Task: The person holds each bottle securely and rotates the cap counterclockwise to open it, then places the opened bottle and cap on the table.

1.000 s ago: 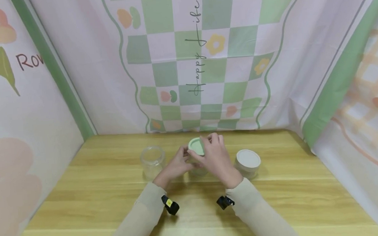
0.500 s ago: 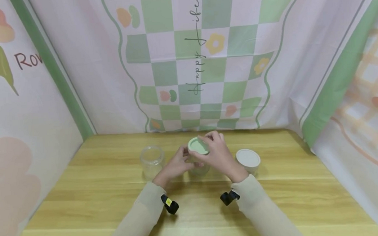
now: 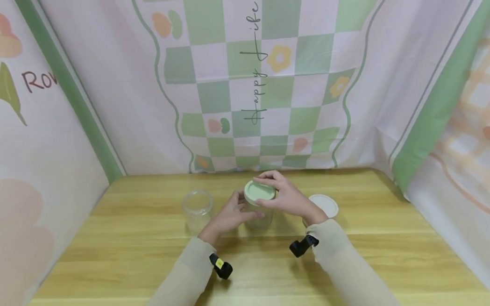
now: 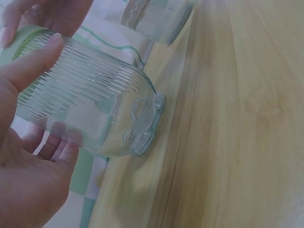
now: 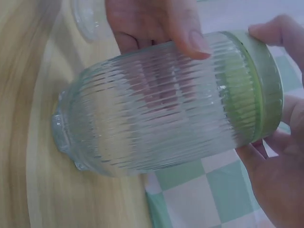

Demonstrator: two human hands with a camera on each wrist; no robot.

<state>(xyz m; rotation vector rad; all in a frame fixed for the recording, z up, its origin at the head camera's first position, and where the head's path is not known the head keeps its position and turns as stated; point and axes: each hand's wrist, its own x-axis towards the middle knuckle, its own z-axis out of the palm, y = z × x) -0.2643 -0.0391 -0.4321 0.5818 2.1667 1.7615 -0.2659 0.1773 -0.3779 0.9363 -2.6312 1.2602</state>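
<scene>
A clear ribbed glass jar (image 5: 114,128) stands upright at the middle of the table, with small feet at its base. Its light green lid (image 3: 256,192) sits on the mouth. Around the jar's side my left hand (image 3: 231,213) curls, thumb on the near face and fingers behind the glass. My right hand (image 3: 292,199) grips the lid by its rim, with the thumb at the near side and fingers at the far side. In the right wrist view the lid (image 5: 268,95) appears level with the jar's mouth.
An uncovered glass jar (image 3: 198,214) stands to the left of my left hand. To the right, a jar with a white lid (image 3: 326,204) is partly hidden behind my right wrist. A patterned curtain (image 3: 251,152) hangs along the table's back edge.
My right hand has turned around the lid, its wrist swinging right and its fingers spreading to the rim. More of the green lid shows. My left hand has stayed on the jar.
</scene>
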